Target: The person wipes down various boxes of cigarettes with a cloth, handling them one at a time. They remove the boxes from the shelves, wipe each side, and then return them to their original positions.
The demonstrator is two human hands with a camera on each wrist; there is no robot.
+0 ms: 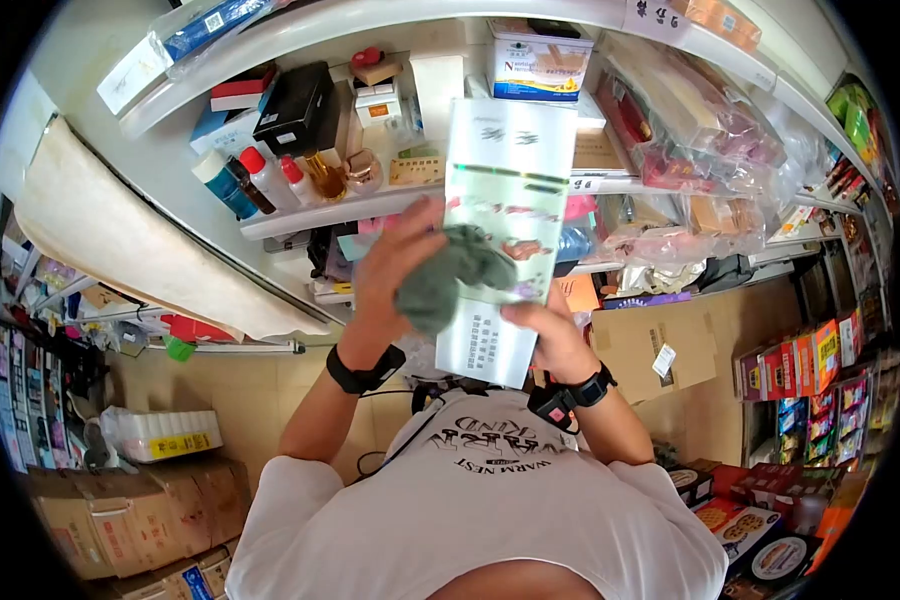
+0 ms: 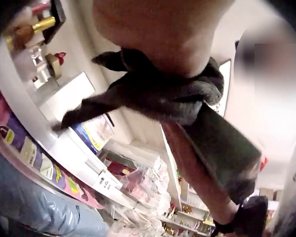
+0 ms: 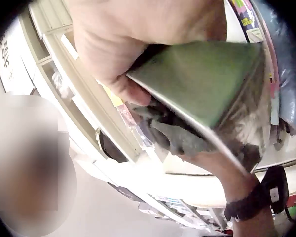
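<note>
A long flat box (image 1: pixel 510 150), pale green and white with printed characters, stands out in front of the shelf. My right hand (image 1: pixel 562 345) grips its lower right edge, thumb lying over the printed face. Over the middle of that face my left hand (image 1: pixel 385 265) holds a crumpled dark grey-green cloth (image 1: pixel 430 290) against the box. In the left wrist view, the cloth (image 2: pixel 158 94) bunches under the hand, one end trailing loose, and the box (image 2: pixel 222 148) looks dark. The right wrist view shows the box's green side (image 3: pixel 202 79) under my right hand (image 3: pixel 143 24), with the cloth (image 3: pixel 180 138) behind its edge.
Behind the box, a white shelf (image 1: pixel 290 222) carries bottles (image 1: pixel 260 175), a black box (image 1: pixel 295 108) and a blue-white carton (image 1: pixel 538 65). Plastic-wrapped packages (image 1: pixel 680 110) lie at the right. A cardboard box (image 1: pixel 660 350) stands below; brown cartons (image 1: pixel 140 520) are stacked at lower left.
</note>
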